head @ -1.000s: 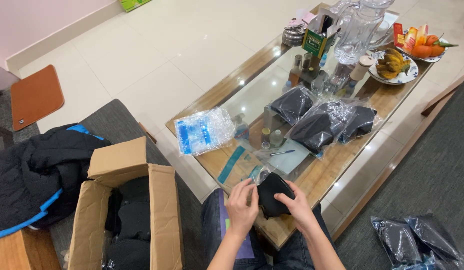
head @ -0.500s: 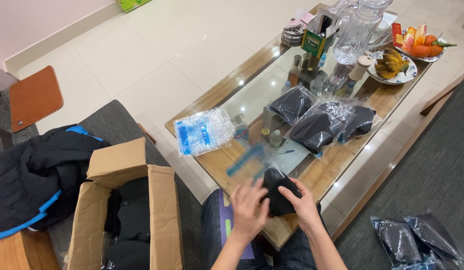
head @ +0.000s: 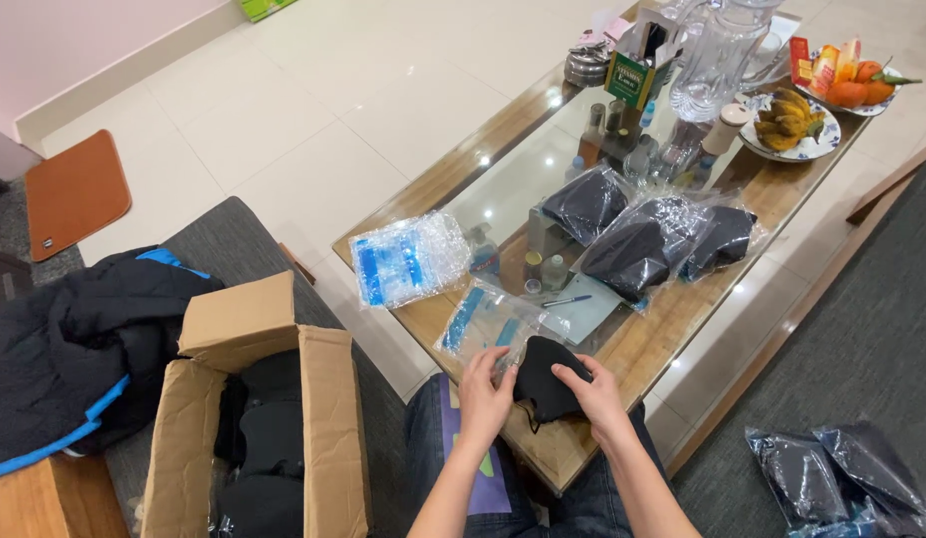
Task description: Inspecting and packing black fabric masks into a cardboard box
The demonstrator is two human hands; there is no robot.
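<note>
My left hand and my right hand both hold a folded black cloth item over the near edge of the wooden coffee table. A clear plastic bag with blue strips lies flat on the table just beyond my left hand; its near edge touches the left fingers. My knees in dark jeans show below the hands.
Three bagged black items lie mid-table beside a pen and small bottles. A bubble-wrap pack sits at the table's left edge. An open cardboard box holding dark cloth stands at left, a dark jacket beyond it. Glass jug, fruit plates far end. More bagged items on the floor, right.
The clear plastic bag has been laid flat on the table. My left hand has come back onto the black cloth item, which both hands now hold lower and nearer.
</note>
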